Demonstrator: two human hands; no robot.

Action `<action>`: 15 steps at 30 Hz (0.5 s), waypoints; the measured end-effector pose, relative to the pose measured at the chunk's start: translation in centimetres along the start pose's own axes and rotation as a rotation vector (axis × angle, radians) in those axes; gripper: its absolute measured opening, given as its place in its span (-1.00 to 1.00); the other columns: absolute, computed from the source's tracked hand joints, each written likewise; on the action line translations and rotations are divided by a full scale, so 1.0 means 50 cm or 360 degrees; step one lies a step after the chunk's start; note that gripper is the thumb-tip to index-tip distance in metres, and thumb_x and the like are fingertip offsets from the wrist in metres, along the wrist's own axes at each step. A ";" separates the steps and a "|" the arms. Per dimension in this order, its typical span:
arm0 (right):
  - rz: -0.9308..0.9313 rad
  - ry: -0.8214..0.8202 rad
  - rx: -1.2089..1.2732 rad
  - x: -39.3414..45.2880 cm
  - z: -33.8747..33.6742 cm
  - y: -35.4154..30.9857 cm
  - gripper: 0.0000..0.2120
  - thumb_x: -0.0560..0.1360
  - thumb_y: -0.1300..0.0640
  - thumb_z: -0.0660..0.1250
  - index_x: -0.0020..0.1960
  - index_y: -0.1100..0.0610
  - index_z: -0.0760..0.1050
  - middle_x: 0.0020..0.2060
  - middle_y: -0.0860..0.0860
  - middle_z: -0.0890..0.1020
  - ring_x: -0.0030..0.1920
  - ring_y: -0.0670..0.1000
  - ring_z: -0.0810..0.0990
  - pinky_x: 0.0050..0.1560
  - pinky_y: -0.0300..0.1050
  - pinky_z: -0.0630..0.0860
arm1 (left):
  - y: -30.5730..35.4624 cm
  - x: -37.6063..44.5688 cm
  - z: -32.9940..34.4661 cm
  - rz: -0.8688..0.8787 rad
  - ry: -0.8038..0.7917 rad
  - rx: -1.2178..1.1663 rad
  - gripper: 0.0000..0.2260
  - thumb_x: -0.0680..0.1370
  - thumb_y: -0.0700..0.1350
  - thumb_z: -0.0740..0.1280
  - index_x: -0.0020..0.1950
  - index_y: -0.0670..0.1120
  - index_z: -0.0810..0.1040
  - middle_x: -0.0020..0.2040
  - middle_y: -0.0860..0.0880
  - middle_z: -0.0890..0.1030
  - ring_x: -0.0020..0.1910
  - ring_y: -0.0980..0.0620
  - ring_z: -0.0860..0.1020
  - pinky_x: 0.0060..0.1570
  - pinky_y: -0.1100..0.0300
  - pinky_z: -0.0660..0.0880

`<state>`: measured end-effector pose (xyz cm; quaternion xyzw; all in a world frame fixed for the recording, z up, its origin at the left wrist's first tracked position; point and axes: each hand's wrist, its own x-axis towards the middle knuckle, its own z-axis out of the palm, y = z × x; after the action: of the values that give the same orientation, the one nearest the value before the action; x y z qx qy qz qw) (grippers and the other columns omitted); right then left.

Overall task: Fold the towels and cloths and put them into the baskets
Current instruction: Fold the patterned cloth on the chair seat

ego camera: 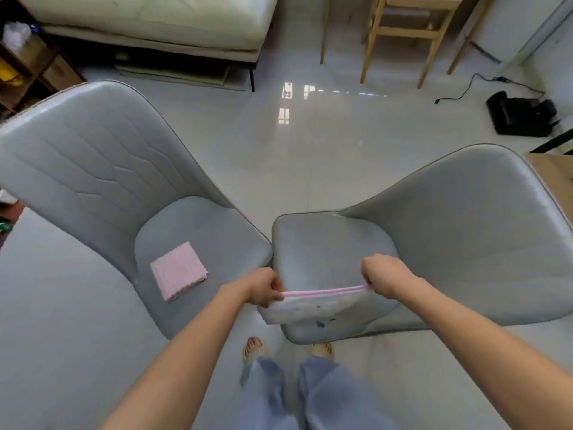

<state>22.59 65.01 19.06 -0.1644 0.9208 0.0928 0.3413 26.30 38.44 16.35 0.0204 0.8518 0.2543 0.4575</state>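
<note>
1. Head view looks down on two grey upholstered chairs set side by side, their seats nearly touching at the front corners.
2. I see the left hand (263,287) pinching one end of a white cloth with a pink edge (313,307); its fingers (277,288) are closed on the hem.
3. I see the right hand (383,274) pinching the other end, fingers (367,279) closed on the same pink hem.
4. Between the two hands the pink edge is pulled into a straight, taut line.
5. Below that line the cloth hangs doubled over, with faint printed marks and a few small blue spots near its lower edge.
6. It is held over the front part of the right chair (465,237); I cannot tell whether its lower edge touches the seat.
7. A folded pink cloth (179,270) lies flat on the seat of the left chair (93,169), well apart from both hands.
8. Below the hands I see light blue trouser legs and feet in sandals on the pale tiled floor (294,150).
9. No basket shows in this view.
</note>
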 end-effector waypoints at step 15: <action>0.0270 0.0407 0.0735 0.405 0.269 0.070 -0.94 0.55 0.29 0.16 -0.10 0.23 0.38 -0.05 0.23 0.50 -0.05 0.28 0.52 -0.17 0.04 0.32 | -0.060 0.426 0.116 -0.0254 0.0733 -0.0131 -0.80 0.44 -0.33 0.19 -0.13 -0.04 0.48 -0.01 -0.14 0.56 -0.08 -0.15 0.51 -0.18 0.10 0.39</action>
<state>14.92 67.20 -4.17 -0.0151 0.9636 -0.1129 0.2418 19.11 43.95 -4.00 -0.1241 0.9215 0.2496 0.2704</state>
